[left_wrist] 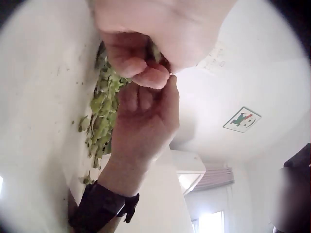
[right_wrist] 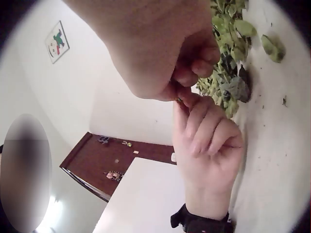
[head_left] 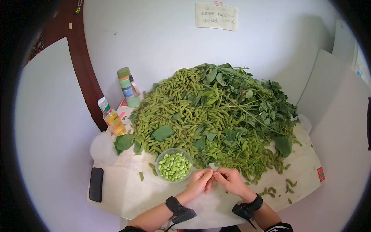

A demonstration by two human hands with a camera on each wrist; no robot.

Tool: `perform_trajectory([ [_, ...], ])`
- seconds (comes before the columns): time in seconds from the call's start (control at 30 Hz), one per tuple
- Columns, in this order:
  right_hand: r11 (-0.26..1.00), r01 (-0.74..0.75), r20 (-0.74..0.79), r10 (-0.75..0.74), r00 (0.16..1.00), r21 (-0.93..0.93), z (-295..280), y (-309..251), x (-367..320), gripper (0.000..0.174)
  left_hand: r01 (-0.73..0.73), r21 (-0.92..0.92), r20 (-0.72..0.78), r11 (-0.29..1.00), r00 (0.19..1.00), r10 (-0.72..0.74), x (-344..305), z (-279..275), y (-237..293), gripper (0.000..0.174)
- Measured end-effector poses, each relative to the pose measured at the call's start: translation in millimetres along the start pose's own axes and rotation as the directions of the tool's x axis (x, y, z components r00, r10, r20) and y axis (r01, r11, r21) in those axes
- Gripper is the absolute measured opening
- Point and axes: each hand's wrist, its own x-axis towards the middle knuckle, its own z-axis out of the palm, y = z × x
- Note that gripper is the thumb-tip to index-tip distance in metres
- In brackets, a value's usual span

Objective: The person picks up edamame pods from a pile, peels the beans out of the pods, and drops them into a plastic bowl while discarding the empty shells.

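Over the near part of the table, my left hand (head_left: 199, 183) and right hand (head_left: 232, 181) meet at the fingertips. They pinch a soybean pod (right_wrist: 180, 101) between them; most of it is hidden by the fingers. In the left wrist view, a bit of green shows inside my left hand's curled fingers (left_wrist: 131, 68). Just left of the hands stands a clear round bowl (head_left: 191, 171) of shelled green soybeans (head_left: 174, 166). Right beyond the fingertips begins a large heap of soybean pods (head_left: 174, 104).
Leafy stalks (head_left: 262, 100) cover the heap's right side. A green flask (head_left: 129, 91) and a bottle of yellow liquid (head_left: 114, 120) stand at the left, near a clear plastic tub (head_left: 101, 149) and a black phone (head_left: 96, 185). Loose pods (head_left: 289, 185) lie at the right.
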Motion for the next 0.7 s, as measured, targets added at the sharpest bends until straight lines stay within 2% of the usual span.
perform_trajectory([
  [0.13,0.994,0.052,-0.098,-0.062,0.993,-0.097,0,1,2,0.019,-0.047,0.071,0.004,0.996,0.999,0.047,3,0,-3,0.02],
  [0.2,0.977,0.104,-0.119,-0.128,0.985,-0.187,-1,-2,3,0.018,-0.123,0.096,0.01,0.988,0.992,0.123,2,3,1,0.017],
  [0.3,0.983,0.091,-0.123,-0.112,0.986,-0.162,-1,-3,2,0.018,-0.129,0.163,0.055,0.978,0.991,0.122,6,0,-7,0.015],
  [0.43,0.98,0.099,-0.117,-0.12,0.986,-0.17,-1,1,3,0.018,-0.125,0.137,0.038,0.983,0.992,0.121,4,1,-5,0.016],
  [0.5,0.954,0.217,0.012,-0.219,0.976,-0.206,-3,4,3,0.016,-0.108,0.191,0.022,0.976,0.994,0.106,4,2,-6,0.015],
  [0.63,0.953,0.242,0.06,-0.235,0.97,-0.184,-7,3,4,0.013,-0.129,0.146,0.022,0.981,0.992,0.127,3,5,-13,0.015],
  [0.7,0.927,0.348,0.097,-0.337,0.936,-0.138,-7,4,4,0.011,-0.089,0.111,-0.001,0.99,0.996,0.089,2,6,-12,0.015],
])
